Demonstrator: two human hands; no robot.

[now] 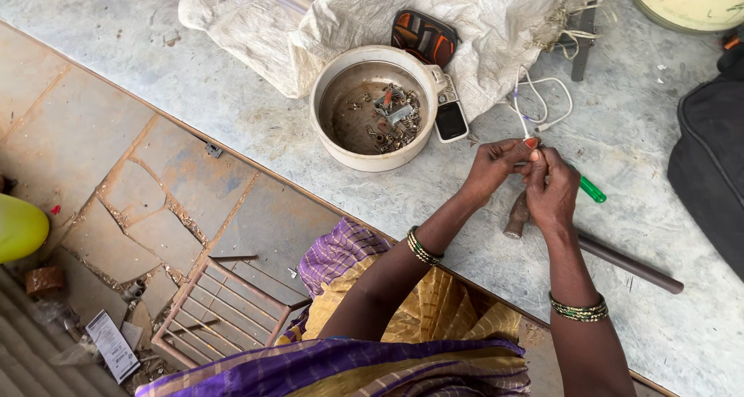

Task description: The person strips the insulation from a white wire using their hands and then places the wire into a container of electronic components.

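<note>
In the head view, the left hand [490, 167] and right hand [549, 189] meet above the grey desk [256, 118], fingertips pressed together in a narrow grip on the end of a thin white cable [542, 95] that loops back toward a woven sack [496, 25]. A green-handled tool [592, 189] pokes out from behind the right hand, touching it. Just left sits a white bowl [377, 161] of small metal parts, with a small phone [450, 118] beside its rim. A dark rod [628, 264] lies under the right wrist.
</note>
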